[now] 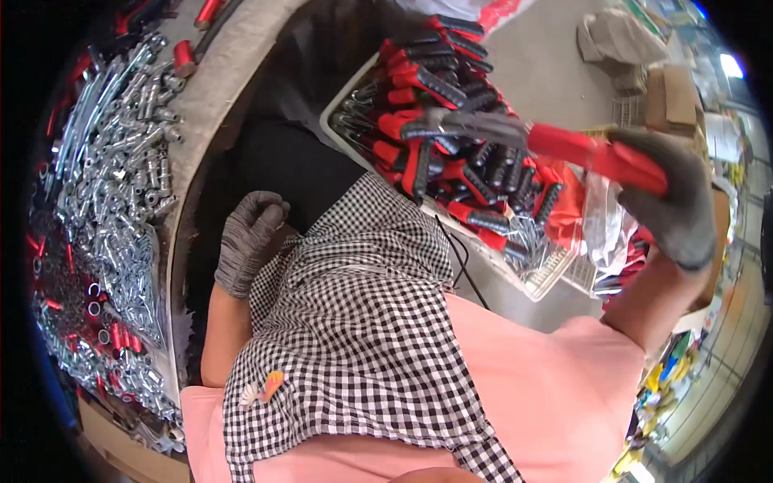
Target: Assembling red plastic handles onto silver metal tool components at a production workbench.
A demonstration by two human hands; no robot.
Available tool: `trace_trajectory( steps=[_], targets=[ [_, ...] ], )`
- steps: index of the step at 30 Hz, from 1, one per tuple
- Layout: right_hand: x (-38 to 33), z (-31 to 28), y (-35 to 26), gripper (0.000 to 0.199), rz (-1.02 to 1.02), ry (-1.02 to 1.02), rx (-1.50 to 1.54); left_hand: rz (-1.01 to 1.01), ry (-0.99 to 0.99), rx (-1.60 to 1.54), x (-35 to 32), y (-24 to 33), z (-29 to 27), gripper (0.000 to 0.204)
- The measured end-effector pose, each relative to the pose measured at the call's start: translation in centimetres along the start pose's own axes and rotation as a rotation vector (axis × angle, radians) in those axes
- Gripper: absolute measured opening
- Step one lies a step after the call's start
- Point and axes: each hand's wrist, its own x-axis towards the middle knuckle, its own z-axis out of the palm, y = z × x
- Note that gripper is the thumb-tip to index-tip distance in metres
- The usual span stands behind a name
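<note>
My right hand (672, 197), in a dark grey glove, is raised at the right and closed round the red grip of a tool with a grey metal shaft (491, 129). The tool points left above a crate, and motion blurs its far end, so its exact kind is unclear. Under it lie many red-and-black handled tools (475, 169), heaped in a white plastic crate (555, 278). My left hand (251, 233), in a grey knit glove, rests beside my checked apron (354, 322) with its fingers curled in. Nothing shows between them.
A bench (205, 113) curves along the left, covered with shiny metal sockets and fittings (121, 169). Red cylinders (184, 58) lie near its far edge. Clear plastic bags (604, 221) sit right of the crate. Cardboard boxes (670, 97) and a pale sack (620, 39) stand farther back.
</note>
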Motion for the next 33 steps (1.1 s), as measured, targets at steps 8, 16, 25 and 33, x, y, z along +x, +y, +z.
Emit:
trace_trajectory(
  steps=[8,16,25,33],
  targets=[
    [-3.0,7.4,2.9,0.044,0.137,-0.199,-0.164,0.056,-0.064,0.130,-0.7,-1.5,2.7,0.022],
    [4.2,31.5,17.5,0.039,0.007,-0.201,-0.418,0.020,-0.036,0.252,-0.1,-0.4,3.7,0.023],
    [4.3,25.7,14.4,0.039,0.059,-0.417,-0.508,0.115,-0.051,0.405,-0.8,-1.8,5.1,0.024],
    [2.1,20.6,10.8,0.041,0.000,-0.476,-0.477,0.129,0.038,0.396,-1.4,-0.1,3.9,0.021]
  ],
)
